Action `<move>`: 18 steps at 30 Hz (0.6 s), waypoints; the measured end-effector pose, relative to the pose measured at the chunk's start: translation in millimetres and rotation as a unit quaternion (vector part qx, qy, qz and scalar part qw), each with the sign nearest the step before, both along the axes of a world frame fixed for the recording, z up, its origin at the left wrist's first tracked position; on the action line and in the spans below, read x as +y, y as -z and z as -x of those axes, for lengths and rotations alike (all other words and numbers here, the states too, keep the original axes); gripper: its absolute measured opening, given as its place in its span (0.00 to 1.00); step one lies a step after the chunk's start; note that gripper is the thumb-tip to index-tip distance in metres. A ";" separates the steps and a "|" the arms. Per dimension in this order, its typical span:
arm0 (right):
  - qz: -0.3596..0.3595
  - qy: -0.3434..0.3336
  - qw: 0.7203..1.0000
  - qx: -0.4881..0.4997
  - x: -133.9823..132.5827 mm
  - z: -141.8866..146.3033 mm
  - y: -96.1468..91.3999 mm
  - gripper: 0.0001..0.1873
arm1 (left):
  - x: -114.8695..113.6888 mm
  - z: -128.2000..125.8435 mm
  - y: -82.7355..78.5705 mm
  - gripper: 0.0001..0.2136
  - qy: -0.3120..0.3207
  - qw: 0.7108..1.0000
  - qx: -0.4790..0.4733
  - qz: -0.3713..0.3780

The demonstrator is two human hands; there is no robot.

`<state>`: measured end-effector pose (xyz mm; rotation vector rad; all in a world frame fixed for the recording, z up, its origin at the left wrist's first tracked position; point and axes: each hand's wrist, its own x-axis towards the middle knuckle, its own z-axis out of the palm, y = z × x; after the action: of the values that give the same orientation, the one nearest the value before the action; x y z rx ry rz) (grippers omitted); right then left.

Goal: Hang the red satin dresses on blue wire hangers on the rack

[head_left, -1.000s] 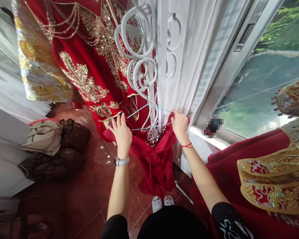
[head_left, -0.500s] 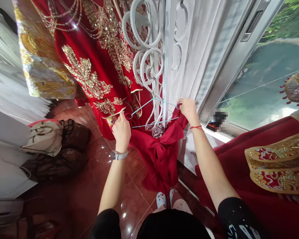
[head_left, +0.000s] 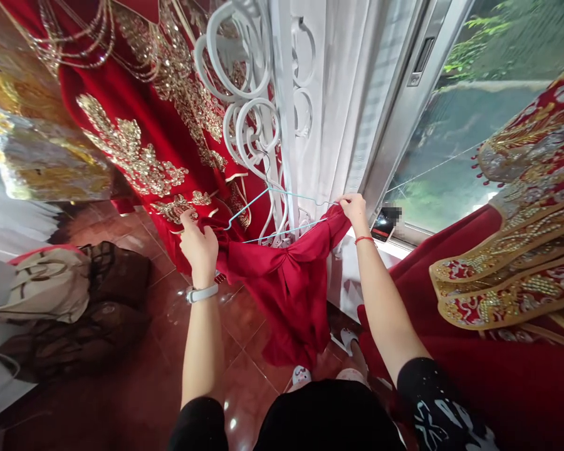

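Note:
Between my hands a dark red dress (head_left: 282, 294) with a gathered bow front hangs down toward my feet. My left hand (head_left: 200, 247) is closed on the dress's left shoulder part, near the hanger's left end. At the other shoulder my right hand (head_left: 354, 210) pinches the red cloth by the hanger's right end. A thin light-blue wire hanger (head_left: 251, 210) spans the top of the dress, its hook pointing away from me toward the white scrollwork. My left fingertips partly overlap a red garment behind them.
Red gowns with gold sequins (head_left: 131, 150) hang at the left, beside a white scrollwork metal stand (head_left: 251, 125). Bags (head_left: 47, 285) lie on the tiled floor (head_left: 235, 376). A phone (head_left: 384, 223) stands on the window sill. An embroidered red and gold garment (head_left: 493, 282) is at the right.
The dress top has been spread wider, and its bow looks flatter. My left hand has moved left, away from my right. The view has turned a little right, and one foot has stepped right.

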<state>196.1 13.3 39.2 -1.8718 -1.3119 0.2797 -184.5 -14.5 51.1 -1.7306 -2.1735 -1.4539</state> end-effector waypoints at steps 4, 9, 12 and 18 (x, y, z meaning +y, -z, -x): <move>-0.028 0.009 0.999 0.024 -15.1 -20.4 22.5 0.16 | 1.2 -13.5 0.9 0.24 -0.027 0.998 -0.056 -0.023; -0.036 0.027 0.998 0.044 -43.3 -38.4 68.9 0.10 | 7.1 -31.4 24.4 0.16 0.034 0.995 -0.095 -0.001; -0.038 0.044 0.997 0.051 -59.0 -45.2 94.1 0.12 | 5.6 -39.6 42.7 0.14 0.072 0.991 -0.115 -0.007; -0.035 0.016 0.996 0.082 -69.6 -48.6 118.6 0.17 | -3.6 -42.9 67.1 0.13 0.103 0.988 -0.112 -0.005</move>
<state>244.7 -56.3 -79.4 -1.7699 -1.1661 0.3573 -141.7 -18.1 -16.0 -1.9241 -2.1342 -1.7845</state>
